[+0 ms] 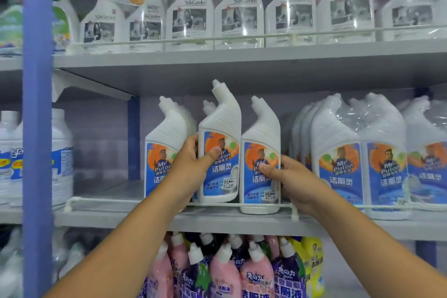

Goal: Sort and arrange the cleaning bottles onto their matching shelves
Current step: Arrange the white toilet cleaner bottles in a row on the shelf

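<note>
Left hand (193, 159) wrapped around middle bottle (221, 150), thumb across the blue label, fingers behind the left edge. Bottle lifted, base level with the rail (150, 201) and clear of the shelf (217, 221), tilted slightly, angled cap highest of the row. Right hand (290, 176) closed on right bottle (261, 164), thumb on the label front, fingers behind its right side; this bottle upright on the shelf, base behind the rail. Left bottle (164, 152) standing free just beside the held one, partly hidden by the left wrist. Shrink-wrapped packs (360, 152) of the same cleaner further right on the same shelf. Above: wrapped spray twin-packs (212, 12) in a row. Below: pink, purple and yellow bottles (232, 271) crowded together. Blue post (37, 128) down the left side.
</note>
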